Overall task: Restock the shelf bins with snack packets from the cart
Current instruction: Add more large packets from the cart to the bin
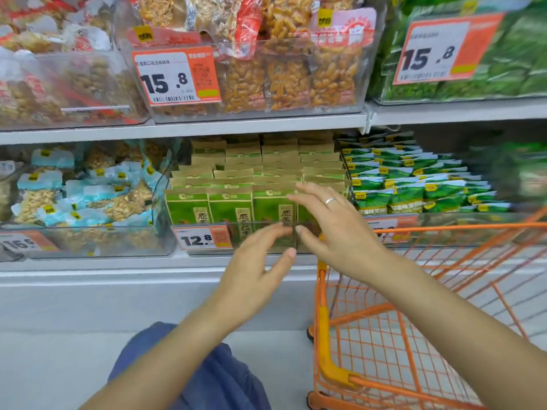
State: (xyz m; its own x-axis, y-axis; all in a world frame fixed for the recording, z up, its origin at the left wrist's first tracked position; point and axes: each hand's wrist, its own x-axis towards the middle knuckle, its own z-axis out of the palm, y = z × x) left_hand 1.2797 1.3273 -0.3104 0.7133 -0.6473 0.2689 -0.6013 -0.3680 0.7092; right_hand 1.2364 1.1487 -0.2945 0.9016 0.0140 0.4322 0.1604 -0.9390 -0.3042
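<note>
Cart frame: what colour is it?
Orange, with a yellow corner guard; the cart shows best in the head view.

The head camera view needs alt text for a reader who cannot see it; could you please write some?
Two open, empty hands, left hand and right hand, reach toward a clear shelf bin packed with upright green packets. An orange cart stands at the right, and neighbouring bins hold other snacks.

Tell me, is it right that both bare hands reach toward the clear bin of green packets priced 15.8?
Not quite. The head view shows the left hand and right hand at the clear bin of green packets, but its orange price tag reads 12.8.
</note>
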